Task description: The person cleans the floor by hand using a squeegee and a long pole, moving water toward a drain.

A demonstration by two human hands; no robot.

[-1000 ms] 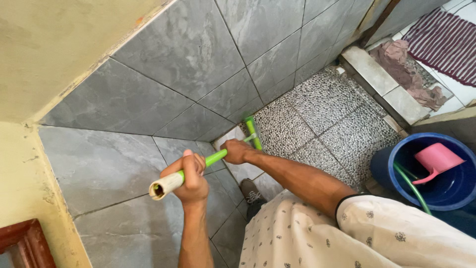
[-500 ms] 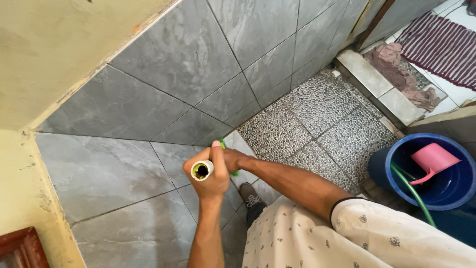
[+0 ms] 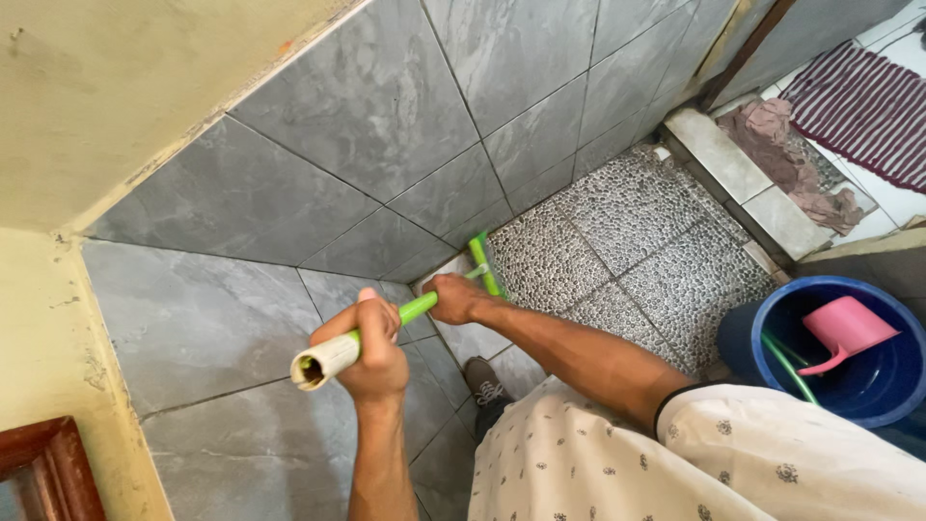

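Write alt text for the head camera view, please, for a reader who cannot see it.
Seen from above, a person's left hand and right hand grip a green-handled floor brush, its head at the foot of a grey tiled wall. To the right sit a pebble floor and a blue bucket holding a pink scoop.

Scoop (image 3: 847,330) in bucket (image 3: 772,318), right

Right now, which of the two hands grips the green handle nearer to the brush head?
The right hand. It holds the green handle low, just above the brush head, while the left hand grips near the pale top end.
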